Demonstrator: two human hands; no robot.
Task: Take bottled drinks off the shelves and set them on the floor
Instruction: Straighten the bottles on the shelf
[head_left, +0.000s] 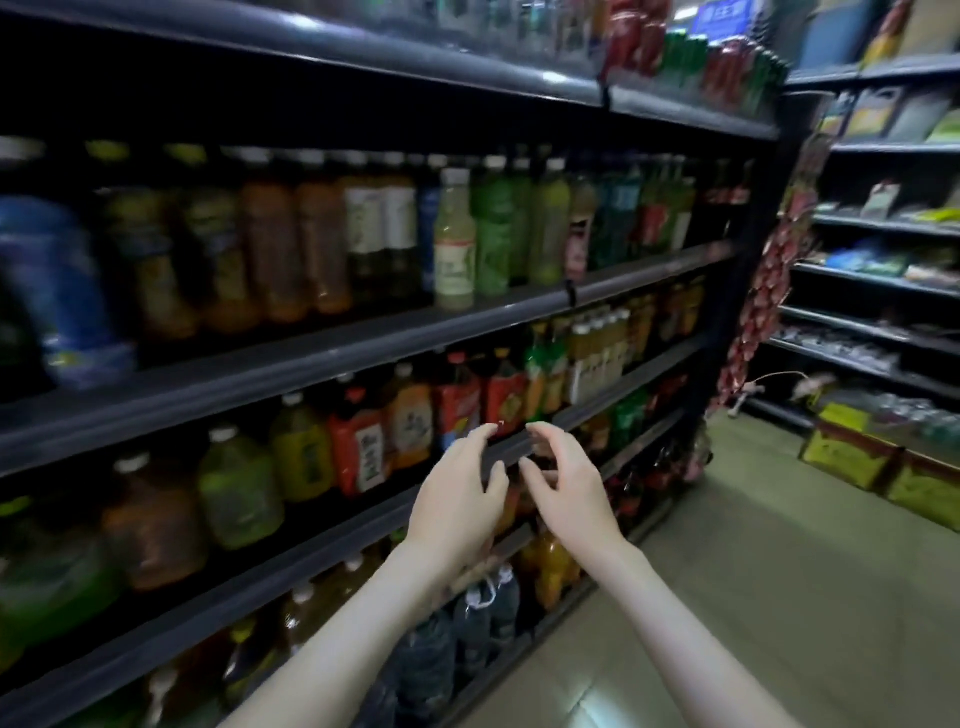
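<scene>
Though blur keeps the bottled drinks (457, 244) from an exact count, dozens stand upright in rows on at least four levels of the dark shelves (311, 353), with orange, green, yellow and red labels among them. Two hands are raised side by side, close together but apart, before the front rail (511, 451) of the level that bears two red-labelled bottles (457, 400), which stand just above the fingertips. The left hand (457, 493) has its fingers (480, 435) curved, with the thumb spread away from them, and it grips nothing. The right hand (566, 488) is likewise half bent, with a gap between fingers (545, 432) and thumb, and it holds nothing. Whether either thumb touches the rail cannot be told. The forearms cross in front of dark bottles (478, 623) on the lowest level. At the shelves' far end hangs one string of red packets (769, 291). Beyond it stands a second rack (883, 280) of goods, with two yellow boxes (852, 452) on the floor (753, 561) at its foot.
</scene>
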